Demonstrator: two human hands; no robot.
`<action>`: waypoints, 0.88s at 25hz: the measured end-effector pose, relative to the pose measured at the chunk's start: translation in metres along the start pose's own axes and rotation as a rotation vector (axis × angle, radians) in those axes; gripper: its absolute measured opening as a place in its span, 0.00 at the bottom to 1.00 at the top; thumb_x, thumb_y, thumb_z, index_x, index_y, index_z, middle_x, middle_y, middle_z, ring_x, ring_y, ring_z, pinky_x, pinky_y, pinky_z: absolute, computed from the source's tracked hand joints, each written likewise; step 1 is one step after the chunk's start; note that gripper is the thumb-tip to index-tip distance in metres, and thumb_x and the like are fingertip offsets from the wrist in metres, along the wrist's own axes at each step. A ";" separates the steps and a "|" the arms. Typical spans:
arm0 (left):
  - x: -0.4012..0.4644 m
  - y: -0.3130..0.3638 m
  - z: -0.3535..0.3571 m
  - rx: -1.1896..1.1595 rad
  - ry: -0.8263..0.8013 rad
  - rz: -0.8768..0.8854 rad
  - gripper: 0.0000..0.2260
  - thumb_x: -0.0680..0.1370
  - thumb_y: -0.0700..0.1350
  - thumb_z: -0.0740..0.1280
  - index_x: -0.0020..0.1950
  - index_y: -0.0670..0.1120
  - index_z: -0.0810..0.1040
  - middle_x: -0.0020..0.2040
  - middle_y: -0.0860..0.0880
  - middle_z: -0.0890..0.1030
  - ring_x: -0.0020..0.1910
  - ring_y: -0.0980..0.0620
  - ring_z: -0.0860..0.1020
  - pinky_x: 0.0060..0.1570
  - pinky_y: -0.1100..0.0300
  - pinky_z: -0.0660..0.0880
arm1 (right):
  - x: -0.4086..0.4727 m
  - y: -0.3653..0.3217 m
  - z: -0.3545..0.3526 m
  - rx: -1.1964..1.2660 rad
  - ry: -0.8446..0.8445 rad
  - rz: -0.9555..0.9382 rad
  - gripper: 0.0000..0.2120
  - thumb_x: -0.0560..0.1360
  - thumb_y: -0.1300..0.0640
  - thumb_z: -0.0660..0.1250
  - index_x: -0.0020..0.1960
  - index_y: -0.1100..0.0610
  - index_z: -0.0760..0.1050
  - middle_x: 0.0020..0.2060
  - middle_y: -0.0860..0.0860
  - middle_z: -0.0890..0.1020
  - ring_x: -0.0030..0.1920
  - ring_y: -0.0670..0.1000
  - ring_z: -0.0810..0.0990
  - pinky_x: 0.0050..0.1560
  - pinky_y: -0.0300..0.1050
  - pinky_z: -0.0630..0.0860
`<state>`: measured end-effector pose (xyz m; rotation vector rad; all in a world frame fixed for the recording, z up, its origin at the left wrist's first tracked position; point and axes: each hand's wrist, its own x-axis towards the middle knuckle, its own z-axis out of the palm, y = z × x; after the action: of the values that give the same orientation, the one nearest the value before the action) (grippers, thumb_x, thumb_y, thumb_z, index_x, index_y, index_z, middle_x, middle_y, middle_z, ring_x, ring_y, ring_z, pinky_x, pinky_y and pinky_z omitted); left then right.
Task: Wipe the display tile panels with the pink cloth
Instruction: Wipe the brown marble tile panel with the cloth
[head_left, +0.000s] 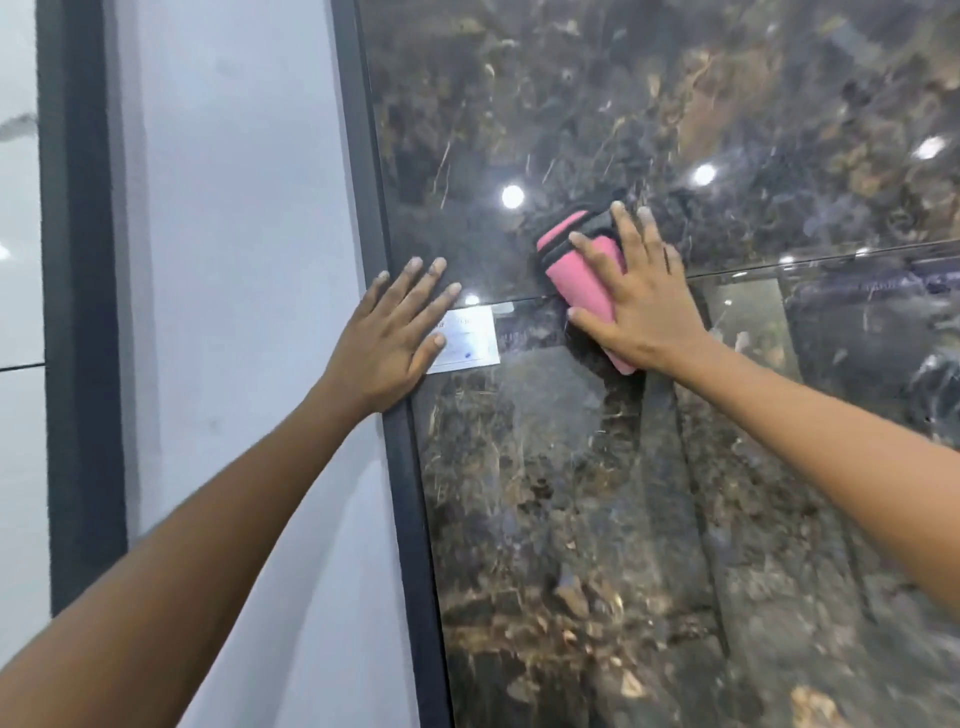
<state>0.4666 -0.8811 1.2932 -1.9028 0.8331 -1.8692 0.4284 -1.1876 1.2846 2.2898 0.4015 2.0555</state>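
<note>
Risk: our right hand, fingers spread, presses the folded pink cloth across the seam of the glossy dark marbled tile panels; at 9 o'clock our flat, spread left hand may leave smears or lift the white paper label.

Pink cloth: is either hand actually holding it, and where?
Right hand presses the folded pink cloth flat against the dark tile panel, fingers straight, no grip. Left hand rests flat on the panel edge, holding nothing.

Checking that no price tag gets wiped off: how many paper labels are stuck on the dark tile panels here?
1. A white rectangular paper label sits near the dark marble-look tile panel's left edge, partly under the left hand. Others may lie outside the view.
</note>
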 end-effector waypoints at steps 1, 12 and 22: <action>0.000 -0.001 0.002 -0.002 0.021 0.008 0.23 0.83 0.51 0.50 0.77 0.45 0.64 0.78 0.44 0.62 0.77 0.44 0.58 0.75 0.48 0.51 | -0.009 -0.014 0.008 0.011 0.037 -0.042 0.39 0.74 0.33 0.53 0.77 0.54 0.58 0.77 0.63 0.51 0.76 0.66 0.50 0.72 0.67 0.55; -0.001 -0.001 0.008 -0.045 0.041 0.024 0.24 0.83 0.51 0.49 0.77 0.46 0.64 0.78 0.43 0.62 0.78 0.43 0.58 0.75 0.47 0.51 | -0.024 -0.001 0.005 0.093 0.124 0.110 0.31 0.73 0.44 0.58 0.73 0.56 0.67 0.75 0.59 0.61 0.75 0.66 0.56 0.70 0.70 0.61; -0.008 0.000 0.007 -0.077 0.055 -0.002 0.22 0.83 0.50 0.50 0.77 0.47 0.64 0.78 0.46 0.61 0.78 0.46 0.57 0.76 0.52 0.49 | -0.075 -0.083 0.033 0.106 0.055 -0.501 0.28 0.72 0.51 0.63 0.72 0.54 0.67 0.74 0.58 0.64 0.75 0.61 0.59 0.69 0.63 0.65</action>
<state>0.4742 -0.8777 1.2862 -1.9059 0.9336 -1.9248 0.4405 -1.1187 1.1909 1.9192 0.9903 1.8745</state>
